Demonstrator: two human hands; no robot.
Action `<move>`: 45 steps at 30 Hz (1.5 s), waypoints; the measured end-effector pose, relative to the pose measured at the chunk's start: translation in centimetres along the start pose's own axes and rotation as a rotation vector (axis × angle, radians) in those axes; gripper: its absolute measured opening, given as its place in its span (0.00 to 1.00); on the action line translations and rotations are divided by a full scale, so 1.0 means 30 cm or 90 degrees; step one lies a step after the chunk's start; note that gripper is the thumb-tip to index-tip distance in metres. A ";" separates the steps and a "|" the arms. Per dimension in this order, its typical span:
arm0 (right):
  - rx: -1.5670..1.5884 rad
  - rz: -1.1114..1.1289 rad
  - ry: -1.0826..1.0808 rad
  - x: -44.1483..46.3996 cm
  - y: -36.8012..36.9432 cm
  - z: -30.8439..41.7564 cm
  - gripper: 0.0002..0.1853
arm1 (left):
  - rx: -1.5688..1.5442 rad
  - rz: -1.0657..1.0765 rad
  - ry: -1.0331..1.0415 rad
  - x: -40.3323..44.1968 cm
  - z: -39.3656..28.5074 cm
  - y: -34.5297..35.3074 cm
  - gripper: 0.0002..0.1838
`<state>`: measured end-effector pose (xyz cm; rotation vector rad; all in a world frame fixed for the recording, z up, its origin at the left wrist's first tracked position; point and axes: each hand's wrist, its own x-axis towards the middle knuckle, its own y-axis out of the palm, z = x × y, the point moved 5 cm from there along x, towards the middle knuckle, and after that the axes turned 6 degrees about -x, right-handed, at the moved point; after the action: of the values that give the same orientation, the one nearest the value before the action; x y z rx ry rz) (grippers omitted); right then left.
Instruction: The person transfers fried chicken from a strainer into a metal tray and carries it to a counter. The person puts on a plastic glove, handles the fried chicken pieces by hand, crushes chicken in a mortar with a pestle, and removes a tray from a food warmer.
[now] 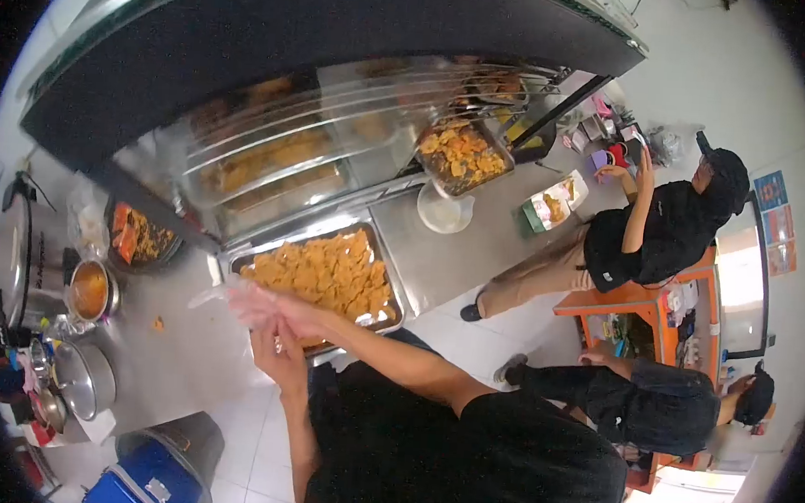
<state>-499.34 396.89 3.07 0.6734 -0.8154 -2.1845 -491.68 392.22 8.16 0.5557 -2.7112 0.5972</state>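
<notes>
My right hand (270, 307) is inside a clear plastic glove (244, 299). Its fingers stretch to the left, over the near left corner of a metal tray (396, 299). From below, my left hand (280, 351) reaches up with bent fingers and pinches the glove near the right palm. The fingertips of that hand are partly hidden. Under and beyond both hands, the tray holds a layer of golden-brown breaded pieces (332, 270). Loose film from the glove sticks out at the left, past the fingers.
A glass display case (279, 166) with food trays stands behind the counter (180, 353). Pots (84, 378) and a bowl (93, 291) are at left, above a blue bin (153, 485). A white container (444, 210) and a food box (553, 203) lie right. Two people in black (648, 225) stand at right.
</notes>
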 end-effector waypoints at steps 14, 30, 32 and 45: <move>0.205 0.060 -0.152 -0.538 -0.527 0.403 0.48 | -0.172 0.351 -0.111 -0.091 -0.498 0.778 0.03; -1.444 -0.415 -0.143 -0.903 -1.047 1.158 0.32 | -0.166 0.201 -0.293 -0.294 -0.391 0.708 0.06; -1.499 -0.338 0.027 -0.859 -1.111 1.142 0.35 | -0.119 0.199 -0.304 -0.336 -0.392 0.671 0.06; -0.428 -0.478 -0.214 -1.154 -1.093 1.159 0.30 | -0.110 0.023 -0.406 -0.510 -0.212 0.424 0.07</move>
<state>-514.73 453.39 10.43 0.2756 0.1104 -3.0624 -482.39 410.39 3.69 0.7534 -3.3270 0.2026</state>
